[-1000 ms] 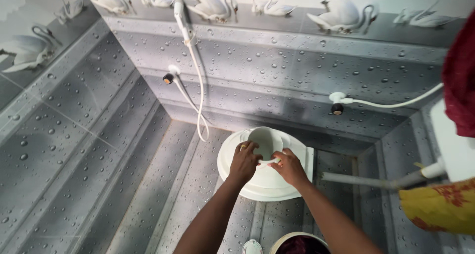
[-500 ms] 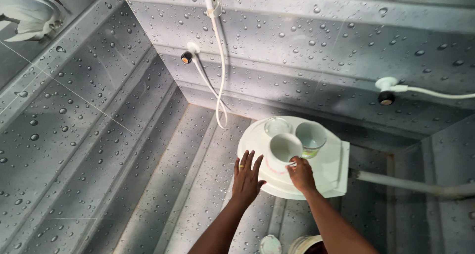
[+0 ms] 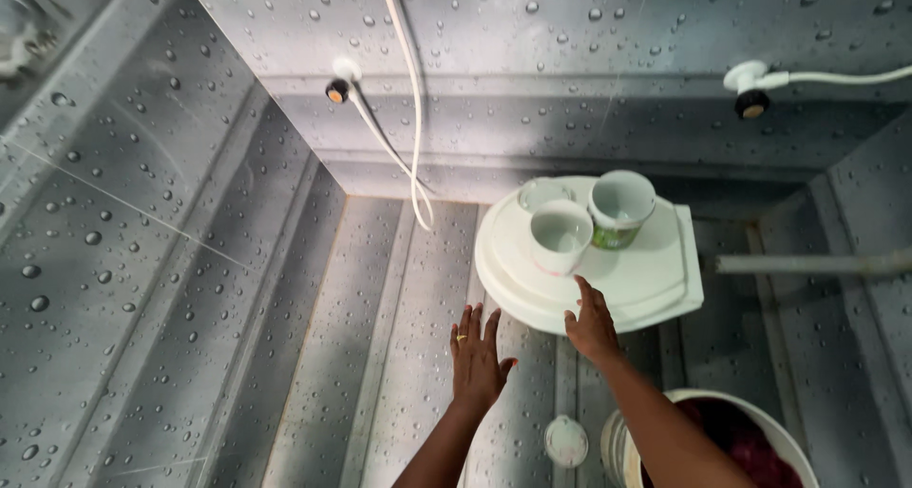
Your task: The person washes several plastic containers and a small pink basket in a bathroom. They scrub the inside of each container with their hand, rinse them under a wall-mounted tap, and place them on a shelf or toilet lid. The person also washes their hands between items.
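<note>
Just beyond the right hand [image 3: 591, 326] stands the white cup [image 3: 560, 237].

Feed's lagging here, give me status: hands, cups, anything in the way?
Left hand open, empty, below the lid. Right hand open, fingertips at the lid's front edge. Three cups stand on the lid, untouched. Bucket near right forearm; nothing blocking.

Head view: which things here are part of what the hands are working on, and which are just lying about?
In hand:
- white lid, under the right hand fingers
- white cup, green-banded cup and clear cup standing on it
- left hand, open, holding nothing

Lying about:
- bucket with dark red contents
- hose
- wall taps
- round floor drain cover
</note>
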